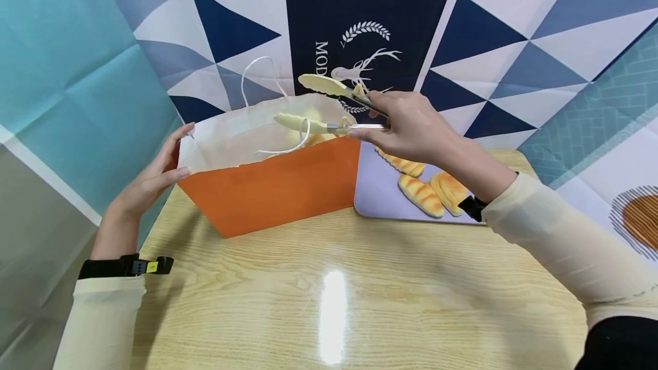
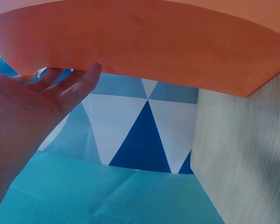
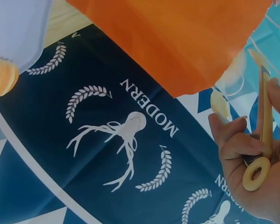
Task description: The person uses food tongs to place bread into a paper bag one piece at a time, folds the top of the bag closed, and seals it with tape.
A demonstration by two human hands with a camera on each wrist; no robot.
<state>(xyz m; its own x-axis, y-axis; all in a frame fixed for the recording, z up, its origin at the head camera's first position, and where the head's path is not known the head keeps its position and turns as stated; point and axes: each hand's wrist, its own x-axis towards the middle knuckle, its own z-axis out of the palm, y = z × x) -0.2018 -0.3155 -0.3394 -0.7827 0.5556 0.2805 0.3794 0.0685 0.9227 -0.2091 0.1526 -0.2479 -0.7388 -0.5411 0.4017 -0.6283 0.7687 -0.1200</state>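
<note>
An orange paper bag [image 1: 288, 193] with a white inside and white cord handles stands on the table, its mouth spread. My left hand [image 1: 154, 173] touches the bag's left end, thumb towards the front and fingers fairly straight; the left wrist view shows those fingers [image 2: 79, 88] against the orange side. In my right hand [image 1: 411, 124] I grip tongs [image 1: 321, 85] with cream tips and metal arms. The tips are spread apart over the bag's mouth with nothing seen between them. Pale yellow bread [image 1: 319, 139] shows partly inside the bag, behind a handle.
To the right of the bag lies a lavender tray [image 1: 375, 201] bearing several bread pieces [image 1: 420, 194], partly hidden by my right forearm. The wooden table [image 1: 257, 301] stretches in front. Patterned cloth [image 1: 247, 21] hangs behind and at both sides.
</note>
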